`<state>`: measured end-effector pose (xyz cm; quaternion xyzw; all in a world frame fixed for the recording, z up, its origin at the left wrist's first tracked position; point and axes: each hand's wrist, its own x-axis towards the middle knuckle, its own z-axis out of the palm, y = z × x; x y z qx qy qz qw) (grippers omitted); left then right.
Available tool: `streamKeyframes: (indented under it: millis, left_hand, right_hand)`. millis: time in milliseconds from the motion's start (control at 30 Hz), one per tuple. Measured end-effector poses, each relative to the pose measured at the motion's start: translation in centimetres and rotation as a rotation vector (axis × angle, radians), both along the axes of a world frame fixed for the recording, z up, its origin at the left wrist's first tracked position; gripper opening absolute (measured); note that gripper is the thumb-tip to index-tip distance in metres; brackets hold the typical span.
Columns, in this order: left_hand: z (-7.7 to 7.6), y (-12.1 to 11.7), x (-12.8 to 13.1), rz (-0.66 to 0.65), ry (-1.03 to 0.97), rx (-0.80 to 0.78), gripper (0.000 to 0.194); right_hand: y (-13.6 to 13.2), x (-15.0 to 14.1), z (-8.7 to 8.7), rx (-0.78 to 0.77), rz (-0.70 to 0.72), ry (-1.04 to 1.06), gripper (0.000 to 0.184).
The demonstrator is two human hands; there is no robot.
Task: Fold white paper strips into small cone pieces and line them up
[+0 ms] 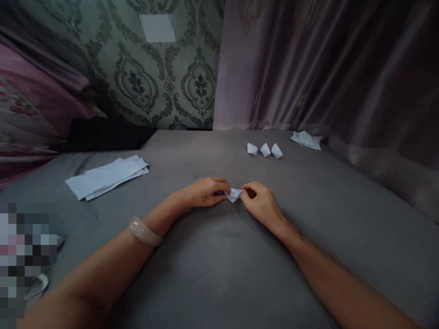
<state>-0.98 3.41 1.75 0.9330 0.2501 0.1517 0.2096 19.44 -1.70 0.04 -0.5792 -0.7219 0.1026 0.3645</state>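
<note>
Between my two hands is a small piece of folded white paper (233, 195), creased into a pointed shape. My left hand (209, 192), with a pale bangle (144, 232) on its wrist, pinches the paper's left side. On the opposite side, the thumb and fingers of my right hand (262, 201) grip the right corner. Fingertips cover both ends of the paper. Farther off, to the right of centre, three folded white paper shapes stand in a row: a left one (252, 149), a middle one (265, 150) and a right one (276, 151).
Long white paper strips (109, 177) lie stacked on the grey sheet (219, 265) at left. Loose paper scraps (306, 139) sit at the far right. Black cloth (106, 133) lies at the back left. Curtains (274, 64) and a patterned wall (192, 59) border the surface.
</note>
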Motion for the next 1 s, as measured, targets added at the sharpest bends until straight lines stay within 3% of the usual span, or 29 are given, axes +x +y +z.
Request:
streamKeyframes:
  millis: [133, 233, 367, 700, 867, 1000]
  left_hand:
    - [0.0, -0.2, 0.1, -0.012, 0.023, 0.039, 0.019]
    - [-0.1, -0.2, 0.0, -0.014, 0.023, 0.056, 0.019]
    - [-0.4, -0.2, 0.0, -0.005, 0.008, 0.053, 0.019]
    - [-1.2, 0.3, 0.2, 0.148, -0.114, -0.114, 0.013]
    - [-1.7, 0.2, 0.6, 0.259, -0.160, -0.158, 0.015]
    - [-2.3, 0.2, 0.8, 0.323, -0.292, -0.355, 0.017]
  right_hand:
    - [-0.3, 0.0, 0.5, 0.128, 0.167, -0.204, 0.039]
    - [-0.5, 0.0, 0.8, 0.213, 0.303, -0.438, 0.036]
    - [-0.8, 0.0, 1.0, 0.191, 0.352, -0.562, 0.033]
    - [0.1, 0.7, 0.7, 0.056, 0.293, -0.440, 0.015]
    - [1.2, 1.2, -0.1, -0.022, 0.289, -0.326, 0.016]
    - [1.4, 1.3, 0.0, -0.113, 0.265, -0.153, 0.014]
